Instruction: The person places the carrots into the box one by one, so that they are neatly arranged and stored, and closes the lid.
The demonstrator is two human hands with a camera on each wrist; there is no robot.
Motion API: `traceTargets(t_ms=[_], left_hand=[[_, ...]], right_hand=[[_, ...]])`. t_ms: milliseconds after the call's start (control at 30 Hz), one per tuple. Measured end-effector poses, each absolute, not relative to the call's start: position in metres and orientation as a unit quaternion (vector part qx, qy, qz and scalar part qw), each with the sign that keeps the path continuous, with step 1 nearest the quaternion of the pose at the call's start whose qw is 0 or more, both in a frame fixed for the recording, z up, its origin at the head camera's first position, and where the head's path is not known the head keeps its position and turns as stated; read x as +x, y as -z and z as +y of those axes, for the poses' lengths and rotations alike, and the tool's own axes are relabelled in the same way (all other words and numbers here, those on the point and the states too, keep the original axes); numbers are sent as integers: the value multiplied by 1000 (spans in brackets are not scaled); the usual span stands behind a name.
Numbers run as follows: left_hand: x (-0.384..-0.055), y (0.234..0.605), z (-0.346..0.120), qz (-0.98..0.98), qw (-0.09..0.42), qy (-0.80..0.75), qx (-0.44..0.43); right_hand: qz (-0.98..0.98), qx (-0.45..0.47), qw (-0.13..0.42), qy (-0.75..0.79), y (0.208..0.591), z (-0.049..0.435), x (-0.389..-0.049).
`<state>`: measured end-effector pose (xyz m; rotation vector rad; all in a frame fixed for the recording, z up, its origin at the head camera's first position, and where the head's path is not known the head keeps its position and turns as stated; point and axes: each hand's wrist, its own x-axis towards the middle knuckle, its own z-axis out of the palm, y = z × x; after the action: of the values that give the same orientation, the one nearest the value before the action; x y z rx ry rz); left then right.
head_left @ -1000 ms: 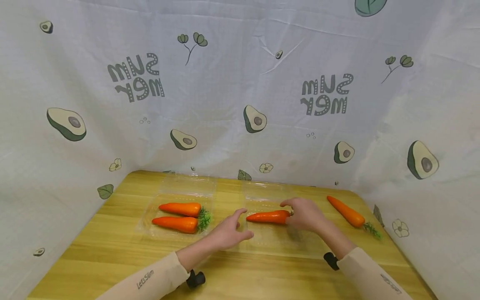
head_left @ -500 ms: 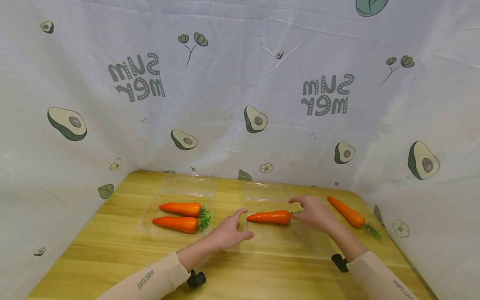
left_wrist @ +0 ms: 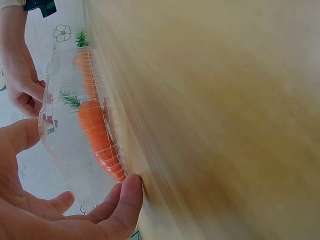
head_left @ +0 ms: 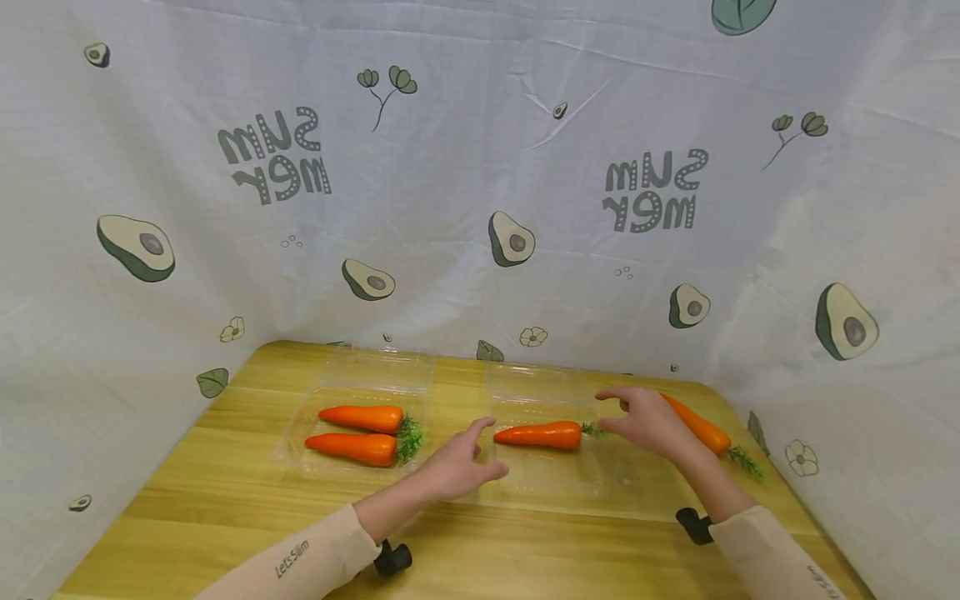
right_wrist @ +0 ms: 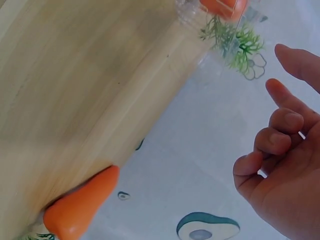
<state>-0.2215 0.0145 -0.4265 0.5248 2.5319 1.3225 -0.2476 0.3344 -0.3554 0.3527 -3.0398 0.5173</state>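
A single orange carrot [head_left: 538, 434] with a green top lies in the right clear plastic clamshell box [head_left: 536, 479], its lid folded back. At that box's left edge is my left hand [head_left: 452, 469], thumb and fingers spread; in the left wrist view, its fingertips [left_wrist: 131, 192] are right at the box's rim. My right hand [head_left: 647, 419] is just right of the carrot's leafy end, thumb and index finger apart, holding nothing. In the right wrist view, the other fingers of the right hand [right_wrist: 282, 150] are loosely bent. Behind it, a loose carrot [head_left: 701, 427] is partly hidden.
Another clear clamshell box [head_left: 296, 454] stands on the left with its lid back. Two carrots [head_left: 352, 448] lie side by side in it, green tops rightward. The wooden table [head_left: 480, 550] ends at a printed white curtain [head_left: 435, 192] behind and beside it.
My right hand has let go of the carrot in the right box and moved right, now overlapping the loose carrot's tip. The left hand has stayed in place.
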Motion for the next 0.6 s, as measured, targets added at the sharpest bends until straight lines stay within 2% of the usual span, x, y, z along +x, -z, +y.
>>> traceTargets(t_ms=[600], left_hand=[[-223, 429, 15, 866, 118, -451, 179]], right_hand=[[-970, 88, 38, -224, 356, 376, -250]])
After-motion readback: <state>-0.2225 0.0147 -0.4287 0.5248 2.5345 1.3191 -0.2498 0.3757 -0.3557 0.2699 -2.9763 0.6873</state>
